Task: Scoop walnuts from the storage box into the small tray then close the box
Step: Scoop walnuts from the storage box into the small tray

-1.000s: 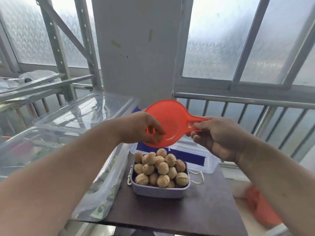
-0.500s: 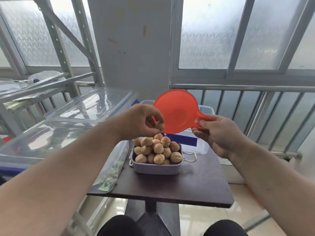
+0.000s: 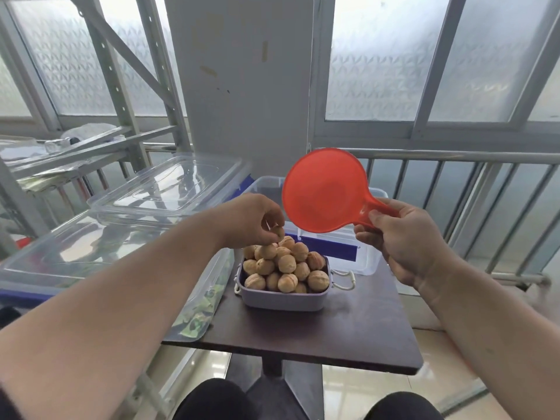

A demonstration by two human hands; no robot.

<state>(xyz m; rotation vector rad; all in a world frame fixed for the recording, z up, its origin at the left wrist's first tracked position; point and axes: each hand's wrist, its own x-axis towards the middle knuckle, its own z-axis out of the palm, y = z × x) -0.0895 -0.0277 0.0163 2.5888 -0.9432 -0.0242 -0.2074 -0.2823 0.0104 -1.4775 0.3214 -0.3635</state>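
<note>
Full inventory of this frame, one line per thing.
scoop: one, red, raised over the storage box
small tray: one, lilac, on the table, heaped
walnuts: many, tan, piled in the small tray; one pinched just above the pile
storage box: one, clear with blue band, behind the tray, open
lid: one, clear, atop a clear bin at left
table: one, dark brown
left hand: pinches a walnut
right hand: grips the scoop handle

Dark brown table [image 3: 357, 331]. Small lavender tray [image 3: 283, 301], heaped with walnuts [image 3: 286, 263], sits near table centre. Clear storage box [image 3: 360, 253] with blue strip at far edge. Clear lidded bin [image 3: 91, 253] overlaps the left edge.
</note>
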